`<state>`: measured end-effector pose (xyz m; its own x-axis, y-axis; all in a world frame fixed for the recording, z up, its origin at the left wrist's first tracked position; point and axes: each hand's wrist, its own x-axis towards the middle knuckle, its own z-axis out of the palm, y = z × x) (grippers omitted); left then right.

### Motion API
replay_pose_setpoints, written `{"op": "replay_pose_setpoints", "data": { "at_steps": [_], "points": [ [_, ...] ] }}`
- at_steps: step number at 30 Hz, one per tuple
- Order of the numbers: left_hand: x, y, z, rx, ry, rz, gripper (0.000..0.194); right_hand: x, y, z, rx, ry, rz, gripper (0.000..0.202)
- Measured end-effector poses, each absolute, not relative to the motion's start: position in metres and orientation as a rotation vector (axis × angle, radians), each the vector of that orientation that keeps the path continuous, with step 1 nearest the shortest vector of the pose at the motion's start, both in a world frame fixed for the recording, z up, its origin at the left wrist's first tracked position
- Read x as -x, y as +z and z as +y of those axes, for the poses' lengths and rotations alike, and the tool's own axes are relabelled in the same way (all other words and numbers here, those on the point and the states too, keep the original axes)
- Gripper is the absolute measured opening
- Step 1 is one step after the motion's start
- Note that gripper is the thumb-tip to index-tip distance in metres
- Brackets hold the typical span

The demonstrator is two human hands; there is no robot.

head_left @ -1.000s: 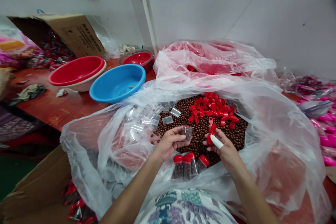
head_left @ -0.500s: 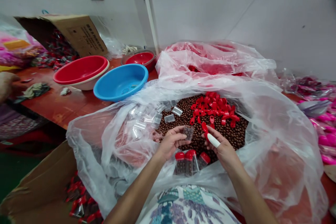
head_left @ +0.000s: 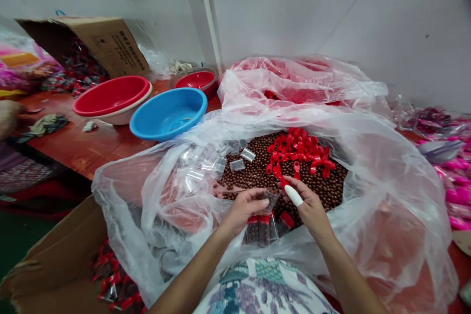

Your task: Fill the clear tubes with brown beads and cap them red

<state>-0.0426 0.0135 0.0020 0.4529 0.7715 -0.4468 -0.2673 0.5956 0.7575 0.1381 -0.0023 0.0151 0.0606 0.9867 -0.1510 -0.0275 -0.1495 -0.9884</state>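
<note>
My left hand (head_left: pixel 243 210) pinches a small clear plastic container (head_left: pixel 271 201), which is tilted and seems to have brown balls in it. Close on its right, my right hand (head_left: pixel 302 202) grips a red plastic cap (head_left: pixel 282 180); its thumb wears a white cover. Both hands are over a heap of brown chocolate-like balls (head_left: pixel 253 154) in a plastic bag. Loose red caps (head_left: pixel 300 147) lie on the far part of the heap, and clear containers (head_left: pixel 206 162) lie at its left. Filled containers with red caps (head_left: pixel 259 230) stand just below my left hand.
A blue basin (head_left: pixel 169 114) and a red basin (head_left: pixel 112 94) stand at the back left, near a tipped carton (head_left: pixel 117 49). An open carton (head_left: pixel 55 255) with capped containers is at lower left. Another person's hand (head_left: pixel 9 117) shows at the left edge. Pink packets (head_left: pixel 458 191) lie at right.
My left hand has lowered with the clear container, which is now tilted. My right hand has shifted slightly left with the red cap.
</note>
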Motion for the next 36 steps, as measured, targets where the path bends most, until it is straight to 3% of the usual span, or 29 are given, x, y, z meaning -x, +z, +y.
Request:
{"op": "replay_pose_setpoints", "data": {
  "at_steps": [7, 16, 23, 26, 31, 36],
  "points": [
    [0.035, 0.003, 0.009, -0.727, 0.737, 0.986, 0.045, -0.13, 0.003, -0.007, 1.322, 1.138, -1.416, 0.031],
    [0.032, 0.001, 0.011, -0.918, 0.869, 1.02, 0.032, -0.131, -0.01, -0.011, 1.281, 0.928, -1.581, 0.033],
    [0.028, 0.001, 0.006, -0.784, 0.904, 0.988, 0.032, -0.129, -0.02, -0.008, 1.272, 0.562, -1.977, 0.073],
    [0.027, 0.003, 0.006, -0.712, 0.916, 0.944, 0.035, -0.128, -0.018, -0.01, 1.31, 0.457, -1.976, 0.07],
    [0.032, 0.014, 0.015, -0.426, 0.709, 0.843, 0.055, -0.126, -0.01, -0.016, 1.233, 0.432, -2.058, 0.061],
    [0.03, 0.016, 0.017, -0.34, 0.661, 0.74, 0.044, -0.124, -0.012, -0.021, 1.157, 0.419, -2.166, 0.06]
  ]
}}
